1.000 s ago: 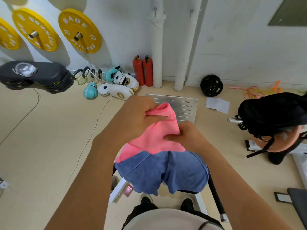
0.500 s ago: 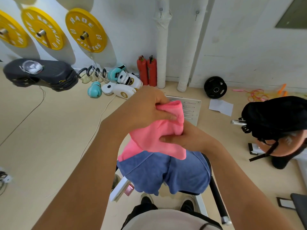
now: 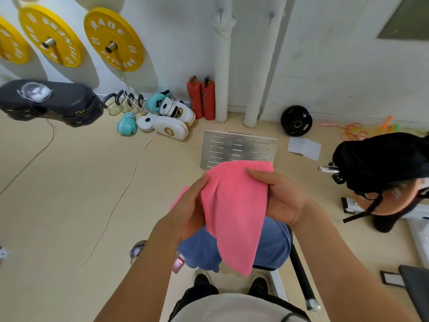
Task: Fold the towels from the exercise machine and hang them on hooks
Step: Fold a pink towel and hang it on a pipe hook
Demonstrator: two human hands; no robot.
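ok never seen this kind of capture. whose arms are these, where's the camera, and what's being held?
There is no robot here. A person wears one wide-angle camera on the head, looking forward and down, so the arms entering from below are their own. The left hand and the right hand both grip a pink towel, which hangs down between them, lifted clear. Beneath it a blue towel lies draped over part of an exercise machine. On the floor by the wall are boxing gloves, two red extinguishers and a metal plate. The person's shoes show at the bottom edge.

Pink towel (image 3: 234, 205) held up, hanging folded, blue towel (image 3: 271, 245) draped on machine beneath
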